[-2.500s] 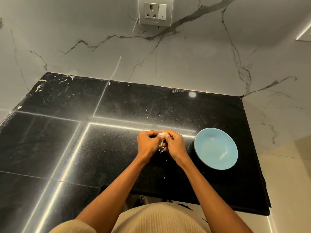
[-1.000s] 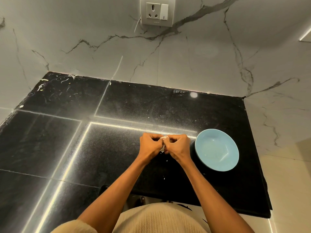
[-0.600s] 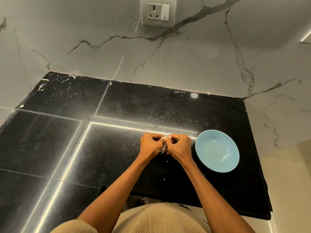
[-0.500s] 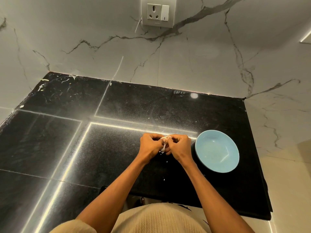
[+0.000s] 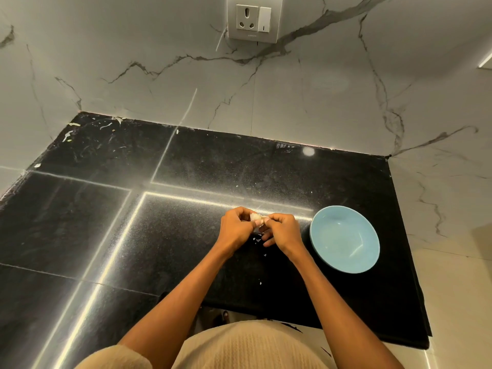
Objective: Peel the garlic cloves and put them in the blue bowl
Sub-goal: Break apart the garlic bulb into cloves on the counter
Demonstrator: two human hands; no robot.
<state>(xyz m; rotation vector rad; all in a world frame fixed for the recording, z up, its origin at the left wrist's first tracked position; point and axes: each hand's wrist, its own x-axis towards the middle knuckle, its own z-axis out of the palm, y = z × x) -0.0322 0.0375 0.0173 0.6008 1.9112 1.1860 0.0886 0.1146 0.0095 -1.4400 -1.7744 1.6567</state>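
Observation:
A small whitish garlic clove (image 5: pixel 256 217) is pinched between both hands above the black counter (image 5: pixel 159 235). My left hand (image 5: pixel 235 229) grips it from the left with curled fingers. My right hand (image 5: pixel 282 231) pinches it from the right, fingertips on the skin. Most of the clove is hidden by the fingers. The blue bowl (image 5: pixel 323 251) stands on the counter just right of my right hand and looks empty.
Tiny white skin flakes (image 5: pixel 257 240) lie on the counter under the hands. A marble wall with a socket (image 5: pixel 253 21) rises behind. The counter ends at its right edge (image 5: pixel 407 249) close to the bowl, and its front edge is near my body.
Both hands stay on the clove at the same spot; the fingers have shifted slightly and more of the white clove shows at the top. The bowl has not moved.

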